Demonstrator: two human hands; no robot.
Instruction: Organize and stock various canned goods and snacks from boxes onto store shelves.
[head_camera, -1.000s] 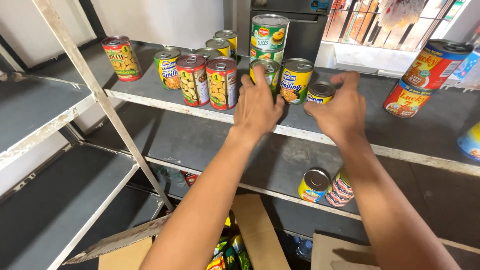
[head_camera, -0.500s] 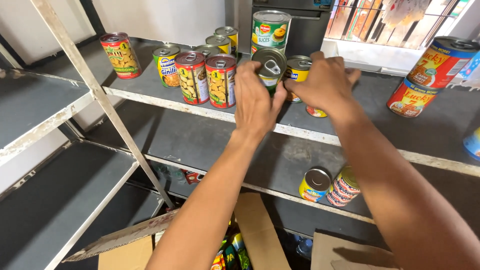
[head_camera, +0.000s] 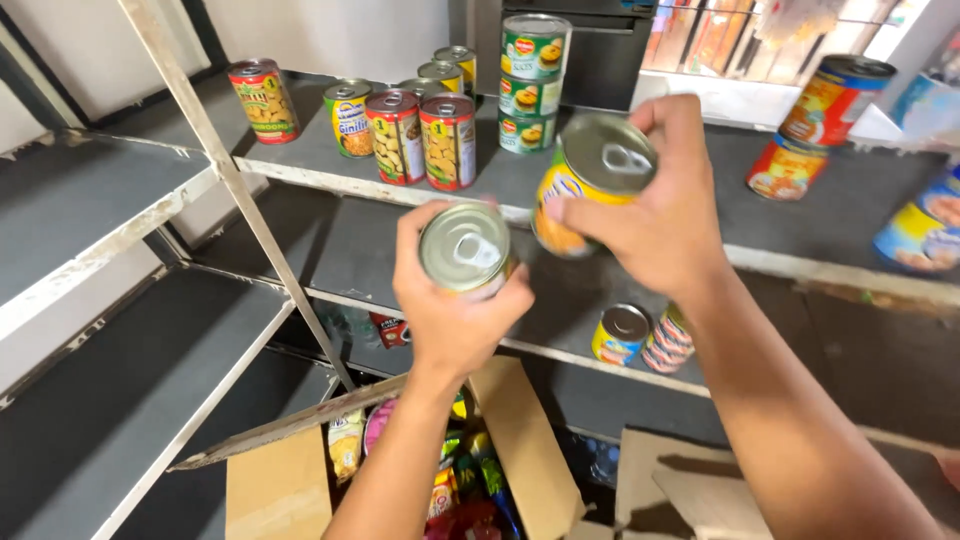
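Observation:
My left hand (head_camera: 450, 310) grips a tin can with a silver pull-tab lid (head_camera: 465, 248), held in front of the middle shelf. My right hand (head_camera: 665, 215) grips a yellow-labelled can (head_camera: 590, 180) with a pull-tab lid, tilted, just right of and slightly above the other can. Both cans are off the shelf, close to my chest. Behind them on the upper grey shelf (head_camera: 300, 150) stand two red-labelled cans (head_camera: 422, 140) and a stack of green-labelled cans (head_camera: 533, 85).
A lone red can (head_camera: 257, 98) stands far left on the upper shelf, with more cans (head_camera: 812, 125) at right. Two small cans (head_camera: 640, 335) sit on the lower shelf. An open cardboard box (head_camera: 430, 470) of packets lies below. A slanted metal strut (head_camera: 235, 185) crosses the left.
Both hands have drawn back from the upper shelf toward me, each bringing a can with it. The cans now sit lower and closer to the camera.

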